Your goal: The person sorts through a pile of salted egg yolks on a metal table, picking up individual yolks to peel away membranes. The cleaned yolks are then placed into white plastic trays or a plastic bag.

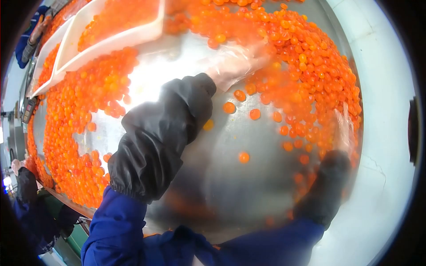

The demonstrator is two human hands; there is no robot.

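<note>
My left hand (237, 64), in a clear plastic glove and black sleeve cover, reaches over the metal table (213, 164) at the inner edge of a large heap of orange, round, yolk-like pieces (310, 57). Motion blurs its fingers. My right hand (345, 128), also gloved in clear plastic, is at the heap's right side near the table edge, its fingers smeared too. What either hand holds, if anything, cannot be made out. Between my arms a few loose pieces (244, 157) lie on the metal.
White trays (153, 31) of orange pieces stand at the upper left. Another heap (66, 119) spreads along the left. A co-worker's hand (40, 29) shows at the top left, another person's dark sleeve (26, 186) at the lower left. A pale wall (381, 111) borders the right side.
</note>
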